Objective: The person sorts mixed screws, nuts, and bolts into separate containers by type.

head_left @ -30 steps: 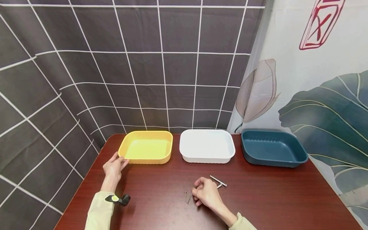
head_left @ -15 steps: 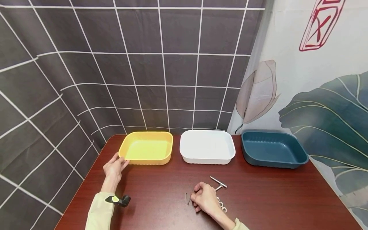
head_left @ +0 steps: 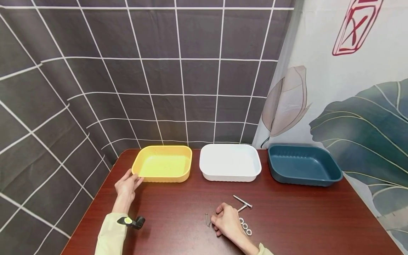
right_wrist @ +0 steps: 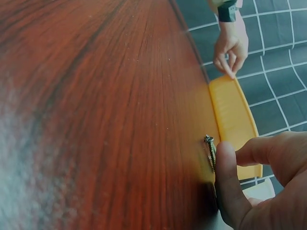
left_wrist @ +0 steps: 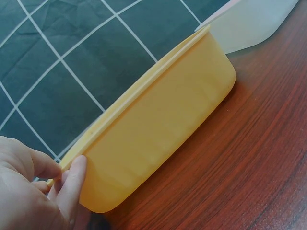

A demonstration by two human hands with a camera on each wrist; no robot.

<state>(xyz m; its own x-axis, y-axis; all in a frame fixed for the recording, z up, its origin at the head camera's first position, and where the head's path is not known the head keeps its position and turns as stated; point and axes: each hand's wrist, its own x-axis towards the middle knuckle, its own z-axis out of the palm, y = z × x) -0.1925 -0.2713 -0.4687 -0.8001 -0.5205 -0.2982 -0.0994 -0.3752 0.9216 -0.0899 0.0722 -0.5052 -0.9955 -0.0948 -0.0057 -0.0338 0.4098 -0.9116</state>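
Note:
My left hand pinches the near-left corner of a yellow tray, thumb and fingers over its rim. In the left wrist view the tray's long side wall faces the camera. My right hand is low over the table, its fingers curled beside two small screws. One screw lies fully in sight; the other screw is partly hidden by the fingertips. In the right wrist view a screw shows right at the thumb tip; whether the fingers grip it I cannot tell.
Two larger bolts lie beyond my right hand, with several nuts beside its wrist. A white tray and a dark blue tray stand along the back of the brown table, before a grid-patterned cloth.
My right hand has drawn slightly nearer and left, over part of one screw. The nuts, hidden at first, now show beside it. My left hand stays at the yellow tray.

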